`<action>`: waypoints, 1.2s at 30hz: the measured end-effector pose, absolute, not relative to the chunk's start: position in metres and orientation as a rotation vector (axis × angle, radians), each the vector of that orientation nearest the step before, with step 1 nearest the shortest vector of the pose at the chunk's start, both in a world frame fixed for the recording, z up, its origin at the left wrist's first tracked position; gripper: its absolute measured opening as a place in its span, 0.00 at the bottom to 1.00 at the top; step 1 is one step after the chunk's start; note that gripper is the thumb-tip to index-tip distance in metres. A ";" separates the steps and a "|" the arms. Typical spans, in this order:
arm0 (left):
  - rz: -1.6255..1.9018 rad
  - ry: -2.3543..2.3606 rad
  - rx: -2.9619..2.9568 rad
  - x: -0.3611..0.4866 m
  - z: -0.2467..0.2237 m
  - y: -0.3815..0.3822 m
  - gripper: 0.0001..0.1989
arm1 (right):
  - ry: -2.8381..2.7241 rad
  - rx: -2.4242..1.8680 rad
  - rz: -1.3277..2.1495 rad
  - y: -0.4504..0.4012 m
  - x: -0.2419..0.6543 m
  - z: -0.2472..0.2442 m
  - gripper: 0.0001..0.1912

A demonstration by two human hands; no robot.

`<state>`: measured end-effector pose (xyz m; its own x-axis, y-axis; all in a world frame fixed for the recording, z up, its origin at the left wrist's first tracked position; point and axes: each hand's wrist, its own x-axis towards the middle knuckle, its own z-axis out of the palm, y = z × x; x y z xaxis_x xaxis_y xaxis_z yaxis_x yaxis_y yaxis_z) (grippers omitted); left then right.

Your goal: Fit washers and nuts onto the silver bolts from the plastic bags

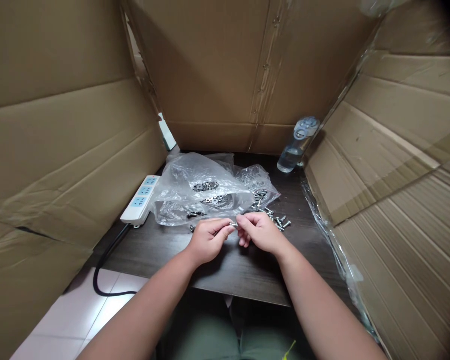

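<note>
While above the table (165,252), left hand (207,241) and right hand (263,232) face-to-face — fingers (245,223) tight on a metal fastener (233,224)

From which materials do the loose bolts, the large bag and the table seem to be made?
Loose bolts: probably metal, silvery, since they show bright glints.
Large bag: thin plastic film, clear to milky; it creases, and small parts show through.
Table: wood or a wood-look laminate, dark brown with a soft sheen; the streaks resemble grain, but I cannot tell which.
</note>
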<state>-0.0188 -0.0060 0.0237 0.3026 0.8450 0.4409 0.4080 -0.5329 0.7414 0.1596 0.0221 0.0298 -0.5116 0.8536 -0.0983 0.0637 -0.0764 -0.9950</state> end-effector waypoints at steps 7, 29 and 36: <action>1.150 1.112 2.032 -0.019 0.025 -0.005 0.14 | -1.509 -0.866 1.688 0.020 0.161 0.032 0.17; 1.217 1.152 1.925 -0.016 0.026 -0.007 0.15 | -1.624 -0.983 1.477 0.020 0.150 0.026 0.21; 1.239 1.181 1.736 -0.016 0.023 -0.008 0.13 | -1.495 -0.821 1.577 0.019 0.156 0.030 0.16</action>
